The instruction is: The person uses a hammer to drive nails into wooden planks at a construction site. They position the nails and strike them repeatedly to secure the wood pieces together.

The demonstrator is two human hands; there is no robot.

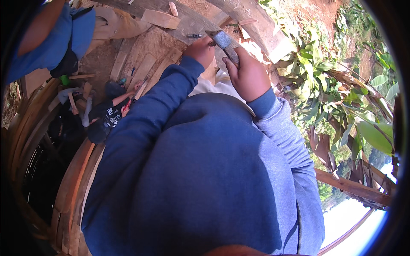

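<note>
My right hand (251,77) is wrapped round the dark handle of a hammer-like tool (221,39) with a broad grey metal head and a narrow darker end. Close beside that head is my left hand (200,52), its fingers closed round a small dark piece whose kind I cannot make out. A short metal fitting (194,36) lies on the weathered wooden beam (187,19) just beyond my left hand. Both hands are in front of my body, over the woodwork.
A wood block (161,19) and an offcut (173,9) lie on the beam. At the left stands a person in blue (81,34); farther down, other people (102,115) work among curved planks (74,183). Leafy plants (311,64) grow close on the right.
</note>
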